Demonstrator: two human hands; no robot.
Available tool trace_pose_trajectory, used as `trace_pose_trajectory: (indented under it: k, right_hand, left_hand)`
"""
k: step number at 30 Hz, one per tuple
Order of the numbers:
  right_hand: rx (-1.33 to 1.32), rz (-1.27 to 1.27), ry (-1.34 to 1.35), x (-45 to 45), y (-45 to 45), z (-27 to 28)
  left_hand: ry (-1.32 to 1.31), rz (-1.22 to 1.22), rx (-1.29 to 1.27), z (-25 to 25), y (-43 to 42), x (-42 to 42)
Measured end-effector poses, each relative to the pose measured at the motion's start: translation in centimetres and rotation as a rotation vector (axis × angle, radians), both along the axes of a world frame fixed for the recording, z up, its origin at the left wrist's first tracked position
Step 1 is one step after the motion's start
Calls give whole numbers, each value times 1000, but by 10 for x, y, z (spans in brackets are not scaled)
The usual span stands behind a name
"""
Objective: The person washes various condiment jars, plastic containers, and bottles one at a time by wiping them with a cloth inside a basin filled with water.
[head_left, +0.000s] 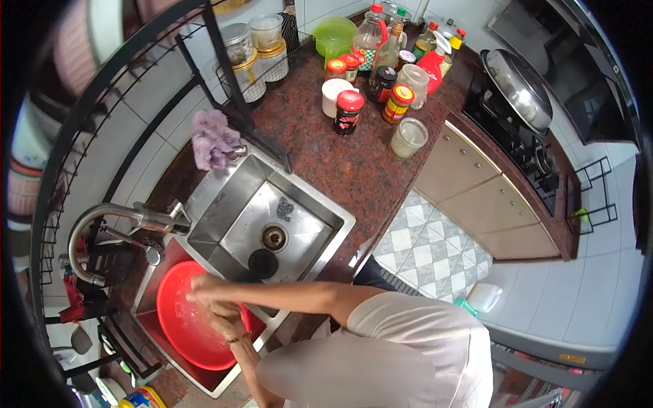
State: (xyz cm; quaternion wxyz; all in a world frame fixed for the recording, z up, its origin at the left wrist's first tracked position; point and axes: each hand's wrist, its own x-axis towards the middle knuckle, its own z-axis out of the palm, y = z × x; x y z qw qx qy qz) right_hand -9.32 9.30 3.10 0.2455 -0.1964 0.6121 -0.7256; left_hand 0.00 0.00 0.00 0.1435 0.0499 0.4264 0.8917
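One pale shirt [452, 333], two hands [205, 290] at one red basin [175, 319], cannot tell grip opening or hold

1. Shirt [459, 343]: off-white, plain, soft fabric, creased along the back and side.
2. Right sleeve [371, 314]: short, loose, same pale cloth, hem above elbow.
3. Right hand [203, 290], left hand [225, 318]: bare, as are the forearms.
4. Bracelet [236, 339]: thin band, left wrist.
5. Trousers [371, 275]: dark, probably; barely visible.
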Motion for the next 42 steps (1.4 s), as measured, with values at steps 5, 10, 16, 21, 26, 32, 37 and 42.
trace_pose_trajectory:
  k: [5,10,16,21,26,32,37,42]
  right_hand:
    - [-731,-335,-284,32,205,70]
    - [-548,-570,-341,57,413,67]
    - [-262,-784,-392,100,599,69]
    - [-181,-1013,-414,105,652,55]
    - [-195,-1038,-413,90,643,64]
    - [-119,-900,-325,55,622,62]
    - [-46,-791,-226,25,600,72]
    - [1,-828,-62,-3,593,94]
  left_hand:
    - [-121,423,-479,90,191,-22]
    - [302,181,-1007,103,344,-65]
    - [1028,-99,-1157,117,549,-121]
    - [895,-239,-1298,97,598,-122]
    - [974,-72,-1402,93,546,-111]
    - [832,246,-1642,95,419,-194]
    - [855,394,-1784,120,423,-213]
    - [628,397,-1051,72,495,-213]
